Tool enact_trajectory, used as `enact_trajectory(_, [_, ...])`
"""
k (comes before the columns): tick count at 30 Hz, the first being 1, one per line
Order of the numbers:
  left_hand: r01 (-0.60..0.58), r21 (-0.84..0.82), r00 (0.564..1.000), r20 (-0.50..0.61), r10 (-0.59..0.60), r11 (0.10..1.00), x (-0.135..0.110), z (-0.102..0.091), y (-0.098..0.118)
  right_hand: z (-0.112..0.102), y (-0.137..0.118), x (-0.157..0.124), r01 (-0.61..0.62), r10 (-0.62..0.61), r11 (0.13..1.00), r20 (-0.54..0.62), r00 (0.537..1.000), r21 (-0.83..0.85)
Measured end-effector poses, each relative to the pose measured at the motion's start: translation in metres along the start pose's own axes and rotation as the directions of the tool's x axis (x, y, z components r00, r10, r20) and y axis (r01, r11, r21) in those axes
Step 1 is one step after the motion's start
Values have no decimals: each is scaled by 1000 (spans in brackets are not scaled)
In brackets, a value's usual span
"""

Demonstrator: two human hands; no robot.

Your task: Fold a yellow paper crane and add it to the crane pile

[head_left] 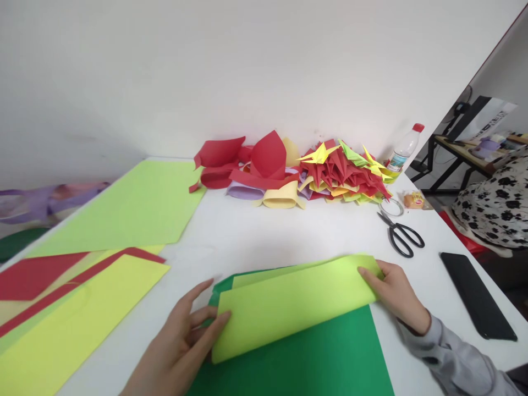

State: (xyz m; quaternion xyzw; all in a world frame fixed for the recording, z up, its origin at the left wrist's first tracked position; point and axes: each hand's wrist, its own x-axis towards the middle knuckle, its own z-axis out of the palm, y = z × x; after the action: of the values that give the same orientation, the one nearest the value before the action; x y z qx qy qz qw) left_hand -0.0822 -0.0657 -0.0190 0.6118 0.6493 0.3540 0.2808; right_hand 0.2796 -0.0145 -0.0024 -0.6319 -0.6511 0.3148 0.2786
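Though folded stars lie piled, I see the left hand and right hand pinching lime paper only loosely doubled.

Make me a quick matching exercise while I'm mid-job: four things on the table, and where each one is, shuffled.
Things
1. folded lime-green paper
2. black-handled metal scissors
3. clear plastic bottle with a red cap
4. dark green paper sheet

Places
A. near the white wall
B. partly covered by item 1
C. between the left hand and right hand
D. lying just beyond the right hand

Pairs: 1-C, 2-D, 3-A, 4-B
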Motion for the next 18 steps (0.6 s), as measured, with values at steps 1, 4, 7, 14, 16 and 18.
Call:
enact_trajectory(1, [55, -43, 998, 25, -53, 998, 1, 0, 4, 1, 1, -1, 27, -35, 995, -80, 996, -98])
enact_trajectory(4, [140, -89, 988, 84, -133, 986, -4, 2, 13, 4, 4, -6, 115, -206, 933, -244, 948, -342])
enact_trajectory(7, [180, -67, 983, 51, -177, 981, -16, 9, 16, 4, 5, -11, 170, -300, 893, -269, 915, -418])
enact_trajectory(14, [356, -66, 934, 9, -356, 932, -18, 20, 23, 6, 10, -11, 174, -309, 857, -214, 927, -485])
enact_trajectory(16, [350, -92, 937, 36, -349, 932, -5, 19, 29, 8, 12, -8, 137, -295, 852, -246, 923, -506])
enact_trajectory(18, [334, -151, 942, 69, -328, 930, 15, 16, 37, 8, 13, -1, 90, -262, 864, -290, 921, -495])
